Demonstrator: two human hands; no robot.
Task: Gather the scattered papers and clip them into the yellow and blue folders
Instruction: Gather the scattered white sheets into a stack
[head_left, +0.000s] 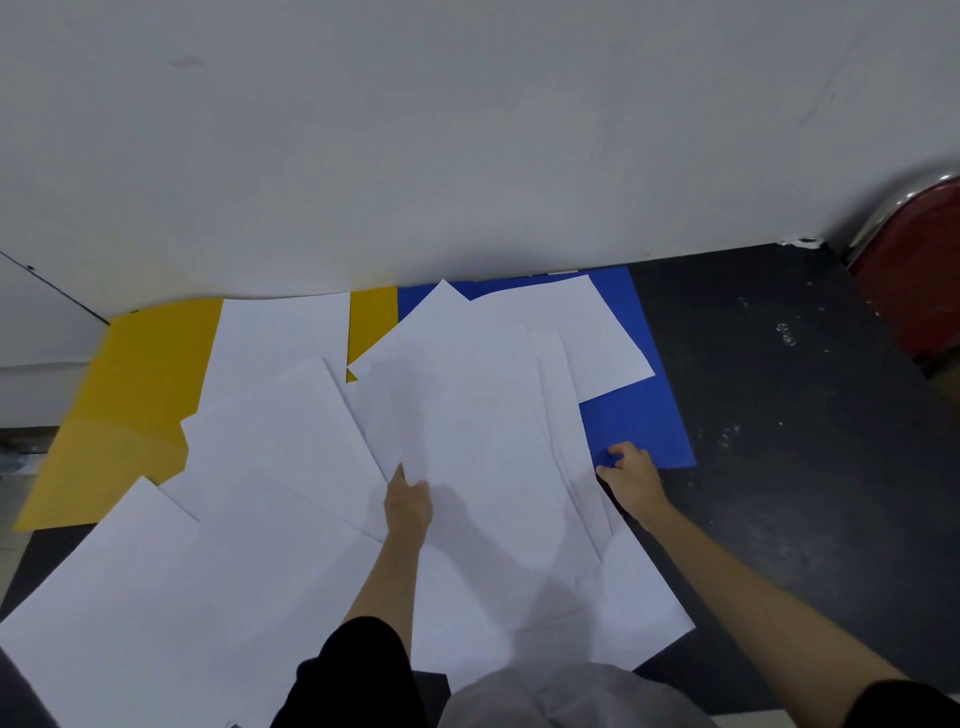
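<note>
- Filling the bottom edge of the view are a black sleeve (358, 670) on the left arm, another on the right, and a rounded patch of soft grey fabric (566, 696) between them.
- Spread flat over the near floor lie large, smooth white papers (208, 571), rectangular and matte, overlapping at loose angles so their straight edges and sharp corners cross one another.
- The left hand (409, 506) pinches the left edge of a slightly lifted bundle of sheets (478, 441), thumb on top and fingers hidden beneath.
- The right hand (631, 475) curls its fingers at the right edge of that same bundle, right where paper meets blue card; whether it truly clamps the edge or only rests against it cannot be told.
- Under the bundle's right side lies the blue folder (639, 421), a flat, stiff, evenly coloured sheet, with one more white page tilted across its far part.
- To the left lies the yellow folder (124, 405), equally flat and matte, largely covered by papers, its far edge meeting the wall.
- The floor (779, 415) is dark, dull and scuffed with pale specks.
- A plain, pale wall (467, 130) rises behind, smooth with faint marks.
- At the far right stands a rounded dark-red object (914, 280) with a shiny curved metal rim.
</note>
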